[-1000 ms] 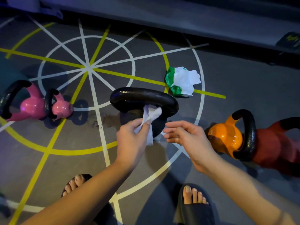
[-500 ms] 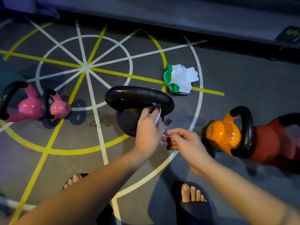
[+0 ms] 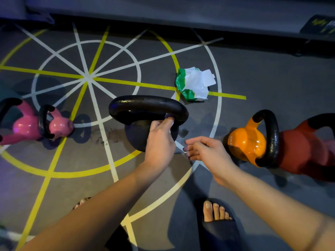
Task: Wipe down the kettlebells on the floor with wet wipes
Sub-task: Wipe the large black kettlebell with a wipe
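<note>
A large black kettlebell (image 3: 145, 109) stands upright on the floor at the centre. My left hand (image 3: 160, 140) grips a white wet wipe (image 3: 172, 122) against the right inner side of its handle; only a sliver of the wipe shows past my fingers. My right hand (image 3: 204, 151) hovers just right of the kettlebell with loosely curled fingers, holding nothing. Two pink kettlebells (image 3: 58, 124) stand at the left. An orange kettlebell (image 3: 248, 142) and a dark red kettlebell (image 3: 304, 149) stand at the right.
A green and white wet wipe pack (image 3: 194, 84) lies open on the floor behind the black kettlebell. The grey floor carries white and yellow painted lines (image 3: 87, 78). My feet in dark sandals (image 3: 215, 225) are below. A dark ledge (image 3: 181, 19) runs along the back.
My left hand carried the wipe up from in front of the kettlebell body to under the handle's right side, covering most of it. My right hand stayed close by, empty.
</note>
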Demonstrator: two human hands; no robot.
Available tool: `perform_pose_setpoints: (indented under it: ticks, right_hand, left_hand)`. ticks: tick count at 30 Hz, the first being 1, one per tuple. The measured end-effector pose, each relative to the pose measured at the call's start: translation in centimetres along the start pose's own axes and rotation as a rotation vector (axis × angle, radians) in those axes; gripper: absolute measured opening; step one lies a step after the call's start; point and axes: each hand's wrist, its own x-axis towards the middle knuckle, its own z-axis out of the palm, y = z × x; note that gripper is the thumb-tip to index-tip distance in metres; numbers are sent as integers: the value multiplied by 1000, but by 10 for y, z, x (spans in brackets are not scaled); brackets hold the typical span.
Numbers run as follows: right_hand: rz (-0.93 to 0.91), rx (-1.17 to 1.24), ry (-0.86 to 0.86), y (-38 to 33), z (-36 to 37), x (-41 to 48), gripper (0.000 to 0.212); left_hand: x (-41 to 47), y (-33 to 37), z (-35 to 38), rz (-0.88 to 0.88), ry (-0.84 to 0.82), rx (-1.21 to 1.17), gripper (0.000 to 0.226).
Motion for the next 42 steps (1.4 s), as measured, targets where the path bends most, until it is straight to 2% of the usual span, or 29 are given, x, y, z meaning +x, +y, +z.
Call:
perform_pose_setpoints:
  ticks: [2, 4, 8, 9, 11, 13, 15, 17, 20, 25, 27, 30, 33, 35, 39, 42]
  right_hand:
    - [5, 3, -10, 3, 0, 0, 25]
    - [13, 12, -22, 5, 0, 0, 27]
    - [11, 6, -33, 5, -2, 0, 30]
    - [8, 5, -36, 5, -3, 1, 29]
    - [7, 13, -45, 6, -5, 2, 28]
    - [17, 12, -51, 9, -6, 2, 28]
    - [28, -4, -54, 12, -8, 2, 28]
    - [38, -20, -52, 14, -9, 1, 27]
    - [40, -37, -47, 15, -9, 0, 27]
    - [36, -65, -53, 15, -10, 0, 28]
    - [38, -74, -65, 16, -10, 0, 29]
    - [37, -95, -74, 18, -8, -2, 28]
    - [38, -110, -70, 18, -4, -2, 29]
    - [43, -105, -72, 19, -2, -1, 31]
    - [70, -71, -70, 18, 1, 2, 31]
    - [82, -70, -83, 20, 4, 2, 32]
  left_hand:
    - [7, 3, -3, -47, -24, 24, 40]
    - [14, 6, -7, -181, -67, -48, 41]
    - [17, 17, -20, -490, -113, -653, 24]
    - [17, 16, -23, -519, -119, -794, 24]
    - [13, 11, -26, -499, -184, -1018, 42]
    - [8, 5, -26, -413, -237, -1108, 51]
    - [2, 2, -23, -358, -214, -1034, 50]
    - [2, -4, -22, -222, -131, -745, 50]
    - [5, -14, -19, 21, -172, -253, 38]
    - [4, -12, -6, 161, -98, 268, 36]
    - [10, -17, -4, 142, -105, 322, 37]
    - [11, -13, -4, 91, -119, 268, 32]
    - [11, 2, -7, -93, -161, 178, 31]
    - [10, 6, -8, -102, -156, 135, 24]
    - [5, 5, -3, -168, -4, -290, 17]
    - [3, 8, -1, -295, -35, -797, 24]
